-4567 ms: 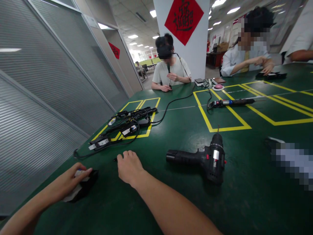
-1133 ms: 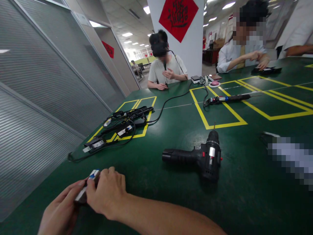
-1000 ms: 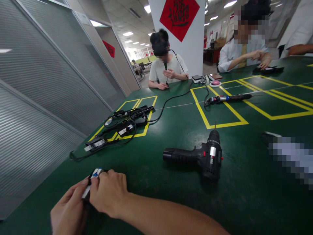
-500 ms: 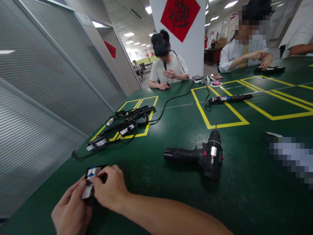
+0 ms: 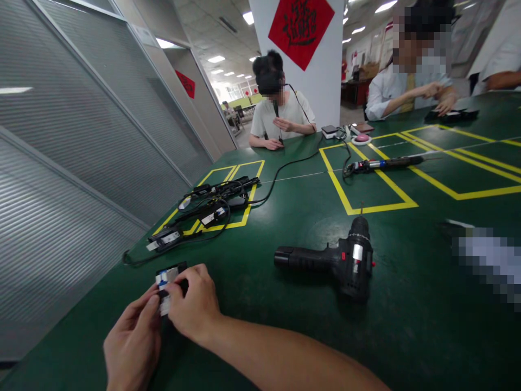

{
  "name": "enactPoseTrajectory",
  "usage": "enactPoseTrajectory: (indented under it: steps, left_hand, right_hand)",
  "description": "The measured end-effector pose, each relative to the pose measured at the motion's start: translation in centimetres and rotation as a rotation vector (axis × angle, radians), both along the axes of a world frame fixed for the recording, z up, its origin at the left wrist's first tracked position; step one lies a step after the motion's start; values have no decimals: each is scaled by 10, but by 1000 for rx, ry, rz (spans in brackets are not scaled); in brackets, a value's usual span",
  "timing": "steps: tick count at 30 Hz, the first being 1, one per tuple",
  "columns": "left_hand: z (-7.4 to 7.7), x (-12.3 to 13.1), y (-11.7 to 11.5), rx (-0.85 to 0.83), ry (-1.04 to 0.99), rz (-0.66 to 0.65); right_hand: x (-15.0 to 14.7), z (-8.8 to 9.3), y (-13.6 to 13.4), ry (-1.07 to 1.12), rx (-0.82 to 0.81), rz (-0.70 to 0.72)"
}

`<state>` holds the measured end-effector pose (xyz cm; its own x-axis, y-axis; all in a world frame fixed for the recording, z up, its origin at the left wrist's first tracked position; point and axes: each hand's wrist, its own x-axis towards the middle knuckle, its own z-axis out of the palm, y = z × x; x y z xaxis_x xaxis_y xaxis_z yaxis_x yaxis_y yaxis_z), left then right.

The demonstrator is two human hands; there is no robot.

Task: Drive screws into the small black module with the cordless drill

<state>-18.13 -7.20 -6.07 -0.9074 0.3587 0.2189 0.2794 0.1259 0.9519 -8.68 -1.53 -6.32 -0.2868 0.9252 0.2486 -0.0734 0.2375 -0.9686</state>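
Between my two hands is a small black box-like piece with a white-and-blue label [image 5: 164, 278]; its exact kind I cannot make out. My left hand [image 5: 136, 331] is closed on its near left side, thumb along the edge. From the right, my right hand [image 5: 197, 304] pinches the same piece, fingers curled over its far side and hiding part of it. Beyond my hands lies a bundle of black adapters and cables [image 5: 211, 203]. To the right, a black cordless drill [image 5: 337, 258] rests on its side, its bit pointing away from me.
The green table [image 5: 252, 260] bears yellow tape rectangles. A black cable [image 5: 280, 165] runs to a small white box [image 5: 329, 131]. A soldering-iron-like tool [image 5: 385, 163] lies at the right. Two people sit across the table, and a third shows partly. A pixelated object [image 5: 488, 258] lies far right.
Both my hands and the labelled black piece have moved slightly right and away from me. My grip on it stays much the same. The drill and cables have not moved.
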Motion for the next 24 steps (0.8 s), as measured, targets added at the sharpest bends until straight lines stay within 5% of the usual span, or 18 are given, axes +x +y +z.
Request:
enactPoseTrajectory:
  steps: [12, 24]
  left_hand:
    - [3, -5, 2, 35, -306, -377]
    - [7, 7, 21, -2, -287, -515]
  right_hand:
    - [3, 2, 2, 7, 24, 3]
    - [24, 1, 11, -31, 1, 0]
